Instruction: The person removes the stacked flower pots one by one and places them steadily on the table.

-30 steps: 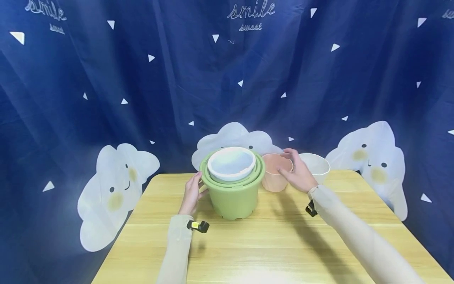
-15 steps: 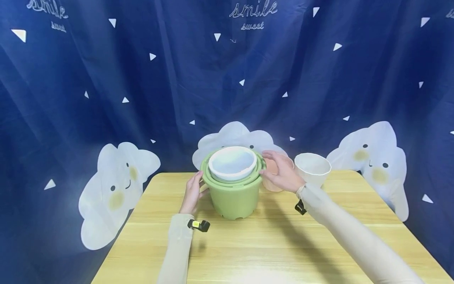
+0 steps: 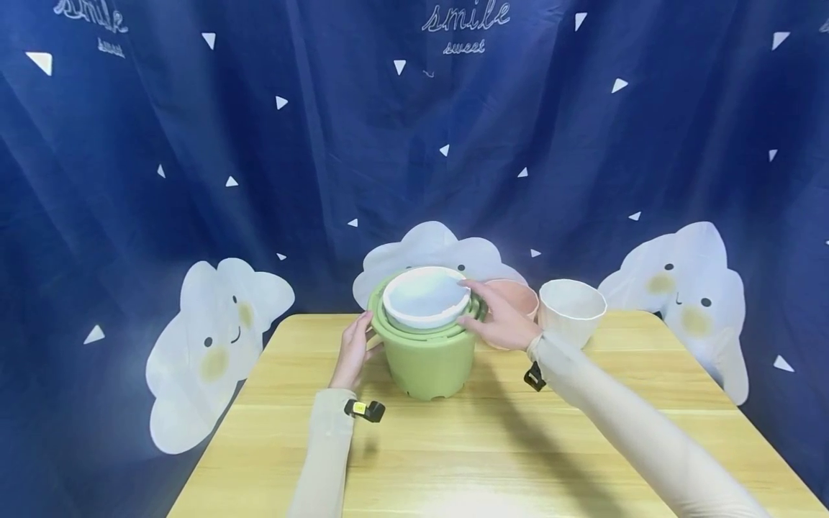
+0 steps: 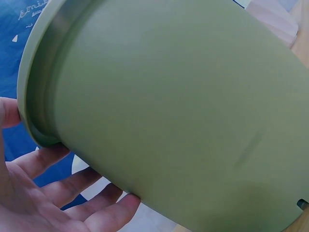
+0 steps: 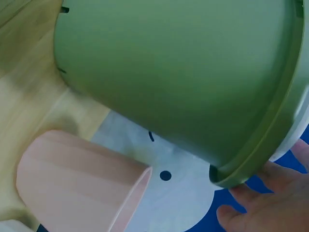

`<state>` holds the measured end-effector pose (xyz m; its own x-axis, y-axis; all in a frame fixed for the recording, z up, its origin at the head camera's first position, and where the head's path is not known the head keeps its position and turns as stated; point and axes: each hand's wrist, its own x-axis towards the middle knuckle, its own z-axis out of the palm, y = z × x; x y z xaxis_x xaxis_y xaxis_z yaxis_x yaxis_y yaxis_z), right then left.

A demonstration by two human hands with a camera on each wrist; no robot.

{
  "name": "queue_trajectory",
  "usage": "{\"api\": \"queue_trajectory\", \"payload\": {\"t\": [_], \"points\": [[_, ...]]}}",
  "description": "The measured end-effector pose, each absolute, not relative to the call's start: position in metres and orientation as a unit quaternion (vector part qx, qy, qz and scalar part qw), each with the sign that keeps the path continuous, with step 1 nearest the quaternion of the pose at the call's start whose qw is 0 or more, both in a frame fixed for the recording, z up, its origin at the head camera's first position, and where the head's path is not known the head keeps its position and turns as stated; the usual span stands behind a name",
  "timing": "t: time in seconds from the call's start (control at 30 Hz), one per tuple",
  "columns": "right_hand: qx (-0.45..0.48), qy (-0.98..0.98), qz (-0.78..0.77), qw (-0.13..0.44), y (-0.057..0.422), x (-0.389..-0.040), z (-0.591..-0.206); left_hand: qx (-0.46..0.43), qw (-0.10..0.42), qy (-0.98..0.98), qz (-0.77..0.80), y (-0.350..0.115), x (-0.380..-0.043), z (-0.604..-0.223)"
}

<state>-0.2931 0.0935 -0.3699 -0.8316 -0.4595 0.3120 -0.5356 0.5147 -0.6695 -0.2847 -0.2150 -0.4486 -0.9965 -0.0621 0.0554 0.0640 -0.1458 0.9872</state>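
A large green flowerpot (image 3: 429, 367) stands upright on the table, with other green rims inside its mouth and a white pot (image 3: 424, 296) nested on top. My left hand (image 3: 350, 354) holds the flowerpot at its left, thumb at the rim and fingers against the wall below it, as the left wrist view shows. Over on the right side, my right hand (image 3: 504, 322) reaches across the green rim, fingertips at the white pot's right edge. The right wrist view shows those fingers (image 5: 275, 176) beside the green rim; firm contact with the white pot cannot be made out.
Behind my right hand stands a pink pot (image 3: 518, 295), partly covered. Right of it is another white pot (image 3: 571, 320). Both sit toward the back of the wooden table (image 3: 453, 453), before a blue curtain (image 3: 337, 129) with cloud prints.
My right hand has moved left, from over the pink pot to the right edge of the nested white pot. The left hand keeps its place on the green flowerpot.
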Motion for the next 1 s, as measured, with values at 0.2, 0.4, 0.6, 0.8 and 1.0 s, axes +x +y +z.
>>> {"api": "queue_trajectory", "payload": {"t": [0.2, 0.4, 0.6, 0.8, 1.0], "points": [[0.279, -0.882, 0.374, 0.056, 0.087, -0.294, -0.371, 0.006, 0.04, -0.652, -0.757, -0.214, -0.285, -0.448], [0.252, -0.893, 0.369, 0.055, 0.077, -0.296, -0.372, 0.002, 0.04, -0.651, -0.758, -0.215, -0.286, -0.448], [0.207, -0.898, 0.387, 0.041, 0.069, -0.294, -0.37, -0.006, 0.044, -0.663, -0.747, -0.216, -0.285, -0.449], [0.19, -0.888, 0.416, 0.044, 0.064, -0.295, -0.368, -0.005, 0.047, -0.664, -0.746, -0.216, -0.284, -0.449], [0.18, -0.88, 0.436, 0.063, 0.061, -0.298, -0.373, -0.003, 0.049, -0.667, -0.744, -0.216, -0.283, -0.448]]}}
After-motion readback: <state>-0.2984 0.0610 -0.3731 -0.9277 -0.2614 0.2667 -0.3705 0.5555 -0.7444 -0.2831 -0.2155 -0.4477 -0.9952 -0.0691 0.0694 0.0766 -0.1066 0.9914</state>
